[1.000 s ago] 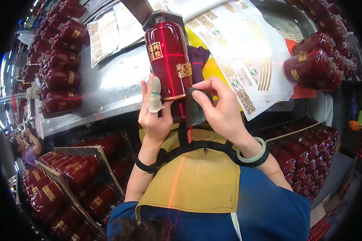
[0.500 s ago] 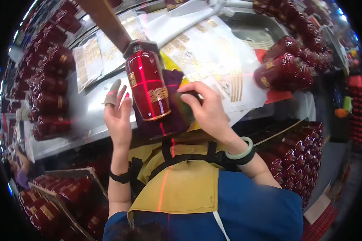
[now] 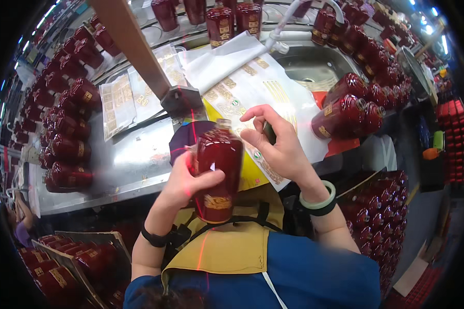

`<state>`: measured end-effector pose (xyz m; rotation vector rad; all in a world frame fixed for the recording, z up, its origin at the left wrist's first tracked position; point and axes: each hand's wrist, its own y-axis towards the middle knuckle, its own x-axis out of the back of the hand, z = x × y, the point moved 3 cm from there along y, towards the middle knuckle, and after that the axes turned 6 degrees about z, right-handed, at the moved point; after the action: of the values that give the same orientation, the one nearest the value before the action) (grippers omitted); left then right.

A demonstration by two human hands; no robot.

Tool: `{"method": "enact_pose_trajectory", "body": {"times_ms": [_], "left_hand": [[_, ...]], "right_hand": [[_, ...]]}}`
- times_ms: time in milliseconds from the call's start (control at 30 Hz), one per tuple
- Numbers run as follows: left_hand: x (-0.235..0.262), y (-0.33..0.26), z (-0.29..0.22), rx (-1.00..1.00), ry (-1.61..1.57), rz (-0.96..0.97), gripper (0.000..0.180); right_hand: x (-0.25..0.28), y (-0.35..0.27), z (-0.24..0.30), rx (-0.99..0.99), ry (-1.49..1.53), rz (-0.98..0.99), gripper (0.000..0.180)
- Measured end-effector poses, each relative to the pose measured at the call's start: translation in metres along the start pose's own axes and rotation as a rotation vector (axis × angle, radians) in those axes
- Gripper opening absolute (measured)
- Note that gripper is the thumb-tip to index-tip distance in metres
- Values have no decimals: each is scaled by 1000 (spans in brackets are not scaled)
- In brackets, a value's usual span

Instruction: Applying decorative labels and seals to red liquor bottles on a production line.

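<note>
My left hand (image 3: 191,180) is wrapped around a glossy dark red glass bottle (image 3: 222,165) with gold lettering near its base, its thumb lying across the front. The bottle is off the work surface, just in front of my apron, neck pointing away. Curled to the right of the bottle neck is my right hand (image 3: 278,144). Tucked in its fingers is a small dark green piece (image 3: 268,132), mostly hidden; its kind I cannot make out. A dark purple cloth (image 3: 183,138) and a yellow sheet (image 3: 252,177) lie beyond and under the bottle.
White sheets with gold decals (image 3: 258,95) cover the bench beside a steel sink (image 3: 314,64). A brown post with a dark block (image 3: 182,101) slants in from above. Red bottles stand or lie in rows left, beyond and right (image 3: 340,116). Crated bottles (image 3: 379,211) flank me below.
My left hand, open beside the bottle before, now grips it. The bottle has come off the purple cloth toward me, away from the dark block. My right hand has shifted slightly right.
</note>
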<state>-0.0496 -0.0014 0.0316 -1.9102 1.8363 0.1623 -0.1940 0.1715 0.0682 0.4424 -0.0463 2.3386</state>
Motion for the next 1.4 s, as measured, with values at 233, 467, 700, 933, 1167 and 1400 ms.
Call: {"method": "enact_pose_trajectory", "body": {"times_ms": [233,467,700,933,1167,1400], "left_hand": [[-28,7,-29,-249,482,0,84],[-9,12,-45,-727,976,-243,106],[48,-24,-46,-686,981,-536,64],[95,-60,-51,-718,755,-786,41],[153,-115,-64,-714,742,-1114,47],[221,-175,-90,-882,657,-1776,46]], "right_hand": [[18,10,54,149,-308,225,21],[30,53,77,390,-564,21,9],[41,151,52,405,-843,-316,22],[-4,248,23,336,-952,-280,27],[-22,291,-2,401,-1022,-180,26],[-25,303,8,251,-1125,-84,37]]}}
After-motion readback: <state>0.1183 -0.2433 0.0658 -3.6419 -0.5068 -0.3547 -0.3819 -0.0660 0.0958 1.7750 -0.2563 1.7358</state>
